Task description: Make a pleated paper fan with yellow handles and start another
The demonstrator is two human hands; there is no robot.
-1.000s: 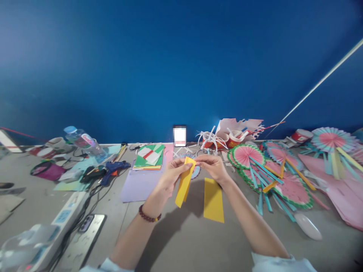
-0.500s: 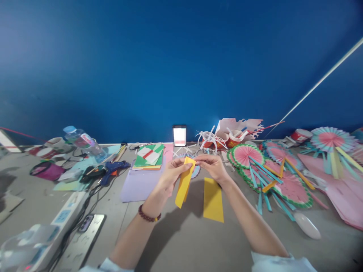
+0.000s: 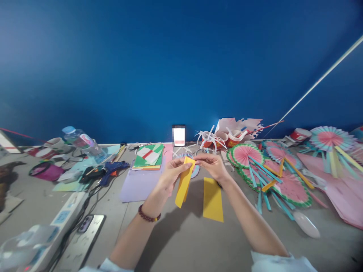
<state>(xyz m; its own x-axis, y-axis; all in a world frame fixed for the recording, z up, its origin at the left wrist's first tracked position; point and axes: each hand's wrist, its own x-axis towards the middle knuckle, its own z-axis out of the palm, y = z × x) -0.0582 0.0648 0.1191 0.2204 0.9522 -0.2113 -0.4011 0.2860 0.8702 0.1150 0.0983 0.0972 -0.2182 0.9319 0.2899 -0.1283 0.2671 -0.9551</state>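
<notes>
Blue wall (image 3: 181,75) fills the space beyond your fingers, and under them runs a grey tabletop (image 3: 227,245). Your left hand (image 3: 170,179) clamps the folded yellow paper (image 3: 185,185) near its top between thumb and fingers; your right hand (image 3: 213,168) has thumb and forefinger pinched together on its upper right corner. It hangs from your fingertips in two layers, parted at the lower end, so the fold looks made but probably not pressed flat. Below your right fingers, a second yellow sheet (image 3: 213,200) lies flat with no crease showing; it seems unworked. To the right of your fingers, several pleated fans (image 3: 247,155) look assembled. Just beyond your fingertips, a small pleated disc (image 3: 195,172) is largely covered by your hands. Your fingers also hide the fold's top edge. Far left of them, a dark shape (image 3: 6,181) is cut off and too unclear to name.
</notes>
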